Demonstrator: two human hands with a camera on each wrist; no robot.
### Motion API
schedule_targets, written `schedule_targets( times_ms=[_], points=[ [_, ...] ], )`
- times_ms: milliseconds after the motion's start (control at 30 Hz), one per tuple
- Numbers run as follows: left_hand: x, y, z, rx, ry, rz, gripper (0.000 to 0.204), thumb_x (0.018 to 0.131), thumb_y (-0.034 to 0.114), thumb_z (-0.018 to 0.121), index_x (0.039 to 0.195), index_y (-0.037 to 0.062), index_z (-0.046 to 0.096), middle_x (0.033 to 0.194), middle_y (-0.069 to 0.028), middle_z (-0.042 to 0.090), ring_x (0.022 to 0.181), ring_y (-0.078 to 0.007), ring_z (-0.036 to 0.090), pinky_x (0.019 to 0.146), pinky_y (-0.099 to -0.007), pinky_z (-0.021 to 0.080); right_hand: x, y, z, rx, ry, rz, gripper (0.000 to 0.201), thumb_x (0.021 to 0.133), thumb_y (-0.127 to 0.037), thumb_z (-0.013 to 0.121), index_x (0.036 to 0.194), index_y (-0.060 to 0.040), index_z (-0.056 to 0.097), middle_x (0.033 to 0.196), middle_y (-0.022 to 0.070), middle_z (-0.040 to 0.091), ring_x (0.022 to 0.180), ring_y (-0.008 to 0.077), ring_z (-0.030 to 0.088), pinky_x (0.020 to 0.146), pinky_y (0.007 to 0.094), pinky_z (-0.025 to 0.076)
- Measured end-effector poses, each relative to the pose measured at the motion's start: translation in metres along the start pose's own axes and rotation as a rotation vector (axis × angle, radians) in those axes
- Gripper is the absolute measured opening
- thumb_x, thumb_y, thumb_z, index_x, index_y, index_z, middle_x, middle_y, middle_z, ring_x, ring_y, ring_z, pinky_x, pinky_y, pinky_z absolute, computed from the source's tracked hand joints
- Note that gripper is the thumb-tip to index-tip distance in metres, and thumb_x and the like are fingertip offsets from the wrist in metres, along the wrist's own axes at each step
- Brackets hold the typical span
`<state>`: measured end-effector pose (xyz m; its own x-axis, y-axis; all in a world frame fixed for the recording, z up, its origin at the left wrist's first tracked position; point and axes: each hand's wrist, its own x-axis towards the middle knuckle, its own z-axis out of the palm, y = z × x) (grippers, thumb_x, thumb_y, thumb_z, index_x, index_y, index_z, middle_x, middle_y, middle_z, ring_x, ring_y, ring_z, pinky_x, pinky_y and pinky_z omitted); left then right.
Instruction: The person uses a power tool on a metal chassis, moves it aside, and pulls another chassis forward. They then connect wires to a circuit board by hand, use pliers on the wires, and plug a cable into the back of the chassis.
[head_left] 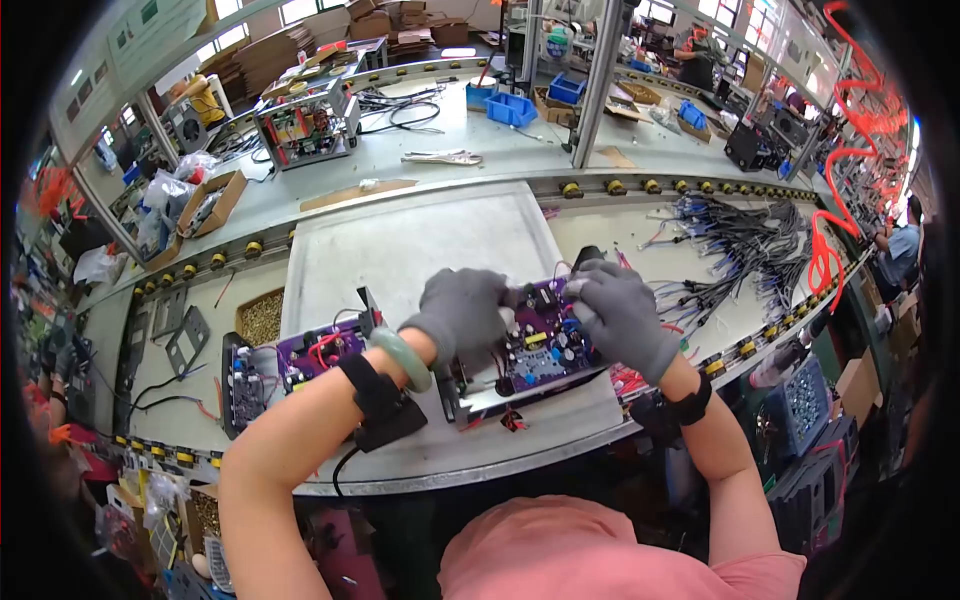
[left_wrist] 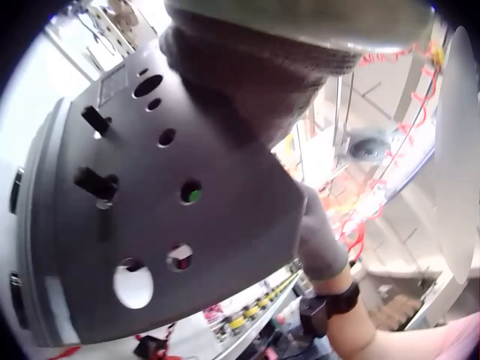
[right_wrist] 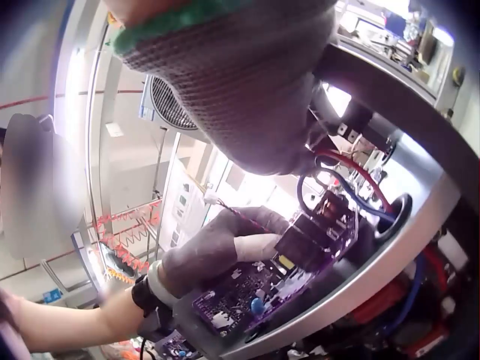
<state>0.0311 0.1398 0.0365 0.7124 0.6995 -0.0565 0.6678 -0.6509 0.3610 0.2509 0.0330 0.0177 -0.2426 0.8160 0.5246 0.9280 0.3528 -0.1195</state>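
Both gloved hands on open electronics unit, lower centre of head frame.
Unit point(head_left: 545, 362) sits on the pale surface point(head_left: 410, 245), purple board facing up. Left hand point(head_left: 465, 308) reaches over its left end, above the holed end panel point(left_wrist: 225, 217); right wrist view puts those fingertips right at a black block point(right_wrist: 296, 244) on the board, grip or plain touch, can't tell. Right hand point(head_left: 625, 315) is at the right end, fingers bent; their tips are hidden, so can't tell what they hold. Red wire point(right_wrist: 366, 178) runs just under it. Second open unit point(head_left: 240, 390) at lower left, just beside the left forearm. Box of small brass-coloured parts point(head_left: 262, 318) left of centre; black cable bundle point(head_left: 740, 245) right of centre.
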Motion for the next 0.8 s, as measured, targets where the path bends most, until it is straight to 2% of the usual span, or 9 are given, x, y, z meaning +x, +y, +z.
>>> schedule_targets(
  times_ms=[100,267,500,567,600,667,700,733,800],
  points=[
    [-0.005,0.004,0.002,-0.095,0.011,-0.058,0.019,0.082,0.028,0.069,0.095,0.0190,0.077,0.086,-0.0085,0.075,0.083,-0.0276,0.072,0.081,-0.0397,0.055,-0.003,0.005,0.003,0.165,0.038,0.140,0.015,0.084,-0.017,0.066,0.094,-0.0092,0.073,0.096,0.0085,0.071,0.103,0.0274,0.065,0.087,0.0428,0.050],
    [-0.007,0.015,-0.003,-0.127,-0.027,-0.143,0.019,0.079,0.029,0.073,0.094,0.0168,0.078,0.086,-0.0053,0.076,0.082,-0.0230,0.072,0.081,-0.0383,0.054,-0.003,0.010,0.006,0.124,-0.003,0.086,0.014,0.085,-0.019,0.067,0.093,-0.0108,0.074,0.096,0.0072,0.071,0.105,0.0263,0.064,0.089,0.0438,0.049],
    [-0.004,0.018,-0.009,-0.090,-0.071,-0.146,0.019,0.079,0.028,0.073,0.093,0.0152,0.077,0.083,-0.0072,0.074,0.081,-0.0236,0.071,0.081,-0.0376,0.054,-0.006,0.008,0.005,0.183,-0.024,0.128,0.015,0.085,-0.023,0.066,0.091,-0.0116,0.074,0.095,0.0053,0.071,0.105,0.0248,0.064,0.092,0.0448,0.046],
    [0.006,0.011,-0.019,-0.200,-0.245,-0.167,0.026,0.079,0.033,0.075,0.095,0.0136,0.076,0.084,-0.0080,0.073,0.080,-0.0227,0.070,0.079,-0.0370,0.053,-0.005,0.009,0.004,0.200,-0.025,0.122,0.015,0.085,-0.023,0.067,0.091,-0.0116,0.074,0.094,0.0053,0.071,0.105,0.0247,0.064,0.092,0.0447,0.046],
    [0.009,0.011,-0.021,-0.198,-0.246,-0.170,0.026,0.079,0.033,0.075,0.095,0.0136,0.076,0.084,-0.0080,0.073,0.080,-0.0227,0.070,0.079,-0.0370,0.053,-0.005,0.009,0.004,0.211,-0.034,0.122,0.015,0.085,-0.023,0.067,0.090,-0.0115,0.074,0.094,0.0052,0.071,0.105,0.0245,0.064,0.092,0.0446,0.046],
    [0.018,0.013,-0.023,-0.024,-0.301,-0.132,0.038,0.078,0.042,0.077,0.100,0.0112,0.073,0.087,-0.0087,0.072,0.081,-0.0226,0.069,0.080,-0.0369,0.053,-0.005,0.008,0.003,0.212,-0.027,0.124,0.014,0.084,-0.023,0.068,0.090,-0.0114,0.074,0.093,0.0053,0.071,0.105,0.0242,0.065,0.092,0.0446,0.045],
    [0.019,0.021,-0.035,0.001,-0.387,-0.192,0.050,0.078,0.050,0.076,0.104,0.0085,0.071,0.091,-0.0089,0.073,0.088,-0.0245,0.070,0.081,-0.0373,0.052,-0.005,0.007,0.002,0.211,-0.017,0.126,0.014,0.084,-0.023,0.068,0.090,-0.0116,0.074,0.093,0.0051,0.071,0.105,0.0239,0.065,0.093,0.0444,0.045],
    [0.025,0.020,-0.034,0.002,-0.397,-0.192,0.050,0.078,0.050,0.076,0.104,0.0085,0.071,0.091,-0.0089,0.073,0.088,-0.0245,0.070,0.081,-0.0373,0.052,-0.005,0.006,0.002,0.213,-0.010,0.131,0.014,0.084,-0.023,0.068,0.090,-0.0117,0.074,0.094,0.0049,0.071,0.105,0.0237,0.065,0.093,0.0442,0.045],
    [0.035,0.015,-0.028,0.137,-0.483,-0.151,0.069,0.075,0.057,0.078,0.121,0.0070,0.066,0.111,-0.0142,0.071,0.107,-0.0296,0.067,0.091,-0.0406,0.051,-0.005,0.005,0.003,0.219,-0.013,0.143,0.014,0.083,-0.022,0.068,0.090,-0.0124,0.074,0.094,0.0044,0.071,0.105,0.0233,0.065,0.094,0.0435,0.044]
  ],
)
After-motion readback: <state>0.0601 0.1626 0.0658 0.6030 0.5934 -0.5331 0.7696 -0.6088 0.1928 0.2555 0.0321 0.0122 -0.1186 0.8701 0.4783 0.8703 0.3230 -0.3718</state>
